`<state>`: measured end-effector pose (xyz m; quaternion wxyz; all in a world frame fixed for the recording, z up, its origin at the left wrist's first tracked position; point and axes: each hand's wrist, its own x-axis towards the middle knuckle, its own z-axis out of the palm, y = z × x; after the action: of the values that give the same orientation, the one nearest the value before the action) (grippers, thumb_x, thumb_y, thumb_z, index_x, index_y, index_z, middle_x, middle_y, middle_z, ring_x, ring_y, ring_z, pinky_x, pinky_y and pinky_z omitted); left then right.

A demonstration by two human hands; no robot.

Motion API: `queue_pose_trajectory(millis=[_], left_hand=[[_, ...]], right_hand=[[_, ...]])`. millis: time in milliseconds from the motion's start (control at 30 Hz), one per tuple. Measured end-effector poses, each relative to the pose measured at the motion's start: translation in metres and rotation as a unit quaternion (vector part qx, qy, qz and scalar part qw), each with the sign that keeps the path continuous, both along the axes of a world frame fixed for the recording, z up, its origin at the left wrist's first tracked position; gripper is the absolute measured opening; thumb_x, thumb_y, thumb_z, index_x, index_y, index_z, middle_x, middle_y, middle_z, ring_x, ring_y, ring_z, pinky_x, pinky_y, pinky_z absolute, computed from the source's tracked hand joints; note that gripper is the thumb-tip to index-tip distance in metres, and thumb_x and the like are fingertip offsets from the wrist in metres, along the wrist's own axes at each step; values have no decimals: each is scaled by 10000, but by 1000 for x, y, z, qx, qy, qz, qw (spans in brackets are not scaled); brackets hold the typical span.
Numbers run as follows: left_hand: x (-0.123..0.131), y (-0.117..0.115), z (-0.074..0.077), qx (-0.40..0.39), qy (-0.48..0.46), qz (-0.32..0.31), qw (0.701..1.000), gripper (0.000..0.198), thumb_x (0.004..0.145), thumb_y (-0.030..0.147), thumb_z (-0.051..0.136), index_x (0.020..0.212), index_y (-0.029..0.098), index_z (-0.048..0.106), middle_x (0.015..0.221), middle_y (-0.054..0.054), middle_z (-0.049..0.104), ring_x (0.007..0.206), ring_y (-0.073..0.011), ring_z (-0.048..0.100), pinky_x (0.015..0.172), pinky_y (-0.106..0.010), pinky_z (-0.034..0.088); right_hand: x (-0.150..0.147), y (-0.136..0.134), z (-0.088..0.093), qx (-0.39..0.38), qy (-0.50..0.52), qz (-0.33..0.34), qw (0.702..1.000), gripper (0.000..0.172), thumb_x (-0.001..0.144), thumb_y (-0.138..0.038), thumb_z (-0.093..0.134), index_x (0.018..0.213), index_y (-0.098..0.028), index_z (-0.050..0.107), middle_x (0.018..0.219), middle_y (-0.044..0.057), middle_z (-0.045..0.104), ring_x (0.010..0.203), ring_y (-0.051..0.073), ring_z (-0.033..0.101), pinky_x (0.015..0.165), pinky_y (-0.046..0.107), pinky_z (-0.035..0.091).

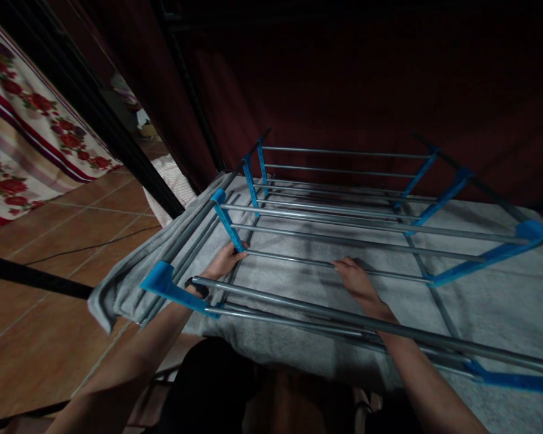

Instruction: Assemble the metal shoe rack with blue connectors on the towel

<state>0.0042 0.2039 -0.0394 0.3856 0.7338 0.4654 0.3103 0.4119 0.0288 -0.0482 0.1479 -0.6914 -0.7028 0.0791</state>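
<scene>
A rack of grey metal rods with blue plastic brackets, like a shoe rack, lies across a grey blanket. My left hand is closed at the lower end of a blue bracket, where a thin rod joins it. A dark watch is on that wrist. Further right, my right hand pinches the same thin rod near its middle. That forearm passes beneath a thicker front rod. Another blue bracket stands out over my left forearm.
Dark bed-frame posts rise on the left, with a dark red curtain behind the rack. A floral cloth hangs at far left above the tiled floor. A thin black cable crosses the tiles.
</scene>
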Motion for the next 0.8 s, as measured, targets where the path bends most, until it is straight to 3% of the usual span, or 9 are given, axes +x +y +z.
queue_pose_trajectory(millis=[333,567,667,800], left_hand=[[2,-4,10,28,61,0,998,609,740,696,643,1024,157,660,1087,-134,726,1079,-318,658,1047,-478,495],[-1,11,4,16,101,16,995,813,638,838,621,1060,144,658,1154,-140,731,1130,-333,650,1060,-458,492],[-2,14,2,10,111,20,994,874,605,889,598,1074,153,658,1139,-131,731,1114,-337,659,1044,-458,499],[-5,19,-4,23,117,29,992,843,604,898,593,1041,180,655,1136,-113,728,1130,-339,646,1073,-470,472]], right_hand=[[-5,0,10,-24,-15,-5,1000,367,1018,-150,437,1237,-205,727,1125,99,717,1022,203,664,970,325,515],[-2,-6,34,-6,1,-19,1000,365,1003,-161,503,1329,-196,663,1330,91,655,1198,184,612,1095,291,434],[9,-25,46,-21,-4,-87,996,338,1009,-173,467,1253,-209,699,1289,79,682,1166,176,632,1058,275,445],[44,-67,57,-109,-15,-244,964,294,969,-185,459,981,-189,753,982,89,755,946,193,690,844,271,508]])
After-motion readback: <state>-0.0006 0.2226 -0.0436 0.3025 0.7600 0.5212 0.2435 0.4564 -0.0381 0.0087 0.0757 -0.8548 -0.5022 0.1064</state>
